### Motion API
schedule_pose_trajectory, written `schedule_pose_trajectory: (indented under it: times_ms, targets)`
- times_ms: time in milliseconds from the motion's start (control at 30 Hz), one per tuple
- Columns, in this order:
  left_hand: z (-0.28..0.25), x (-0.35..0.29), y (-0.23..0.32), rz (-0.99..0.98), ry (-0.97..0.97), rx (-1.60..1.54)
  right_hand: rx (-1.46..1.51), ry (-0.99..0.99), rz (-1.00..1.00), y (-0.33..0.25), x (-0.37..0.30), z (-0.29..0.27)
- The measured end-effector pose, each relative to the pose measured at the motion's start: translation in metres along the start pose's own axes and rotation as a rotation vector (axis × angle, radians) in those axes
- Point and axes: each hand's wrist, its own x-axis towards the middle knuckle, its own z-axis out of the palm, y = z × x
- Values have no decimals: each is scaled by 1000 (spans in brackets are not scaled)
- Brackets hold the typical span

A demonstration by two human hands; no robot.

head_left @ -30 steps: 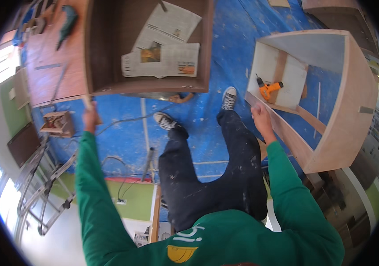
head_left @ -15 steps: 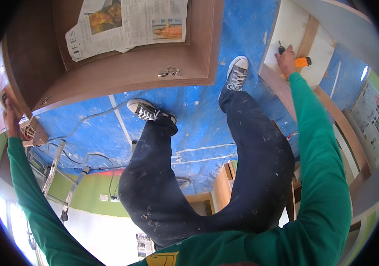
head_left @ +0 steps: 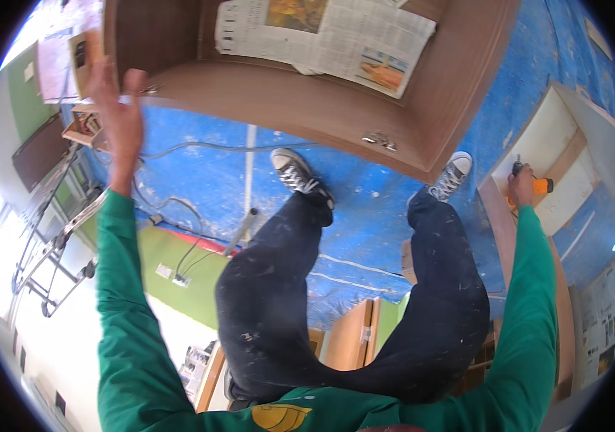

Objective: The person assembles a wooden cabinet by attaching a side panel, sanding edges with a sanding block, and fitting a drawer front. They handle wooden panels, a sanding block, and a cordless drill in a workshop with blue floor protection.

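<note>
My left hand (head_left: 120, 111) is raised at the left end of a brown wooden cabinet carcass (head_left: 307, 104). Its thumb and fingers are apart, slightly blurred, with nothing seen in them; whether it touches the cabinet edge I cannot tell. Just beyond it is a flat yellowish piece with a dark part (head_left: 79, 61). Far to the right, my right hand (head_left: 520, 189) is closed around an orange-and-black power drill (head_left: 541, 186), its thin bit pointing away. The drill is over a white panel (head_left: 549, 144) with a wooden strip. Newspaper sheets (head_left: 343, 36) lie inside the carcass, and metal hinges (head_left: 379, 140) sit along its near side.
Blue sheeting (head_left: 199, 133) covers the floor, crossed by a grey cable (head_left: 228, 148). A small wooden box of bits and pieces (head_left: 86, 126) and a metal ladder (head_left: 63, 237) stand at left. Loose boards (head_left: 351, 335) are behind my legs.
My left hand has left the flat piece it was on at the far left and moved right, opening. My right hand keeps the drill over the white panel. The whole view has swung.
</note>
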Motion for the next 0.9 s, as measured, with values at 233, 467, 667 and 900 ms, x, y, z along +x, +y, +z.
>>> schedule_pose_trajectory:
  times_ms: [233, 467, 667, 900]
  targets:
    - [18, 1, 103, -168, -475, -512, 730, 309, 299, -90, -29, -115]
    - [52, -4, 113, -572, -334, -460, 945, 884, 68, -268, -101, -308]
    - [55, 0, 106, -586, -420, -373, 988, 726, -434, -413, -154, -380]
    - [58, -13, 101, -567, -382, -446, 1414, 131, -1044, -686, -126, -355]
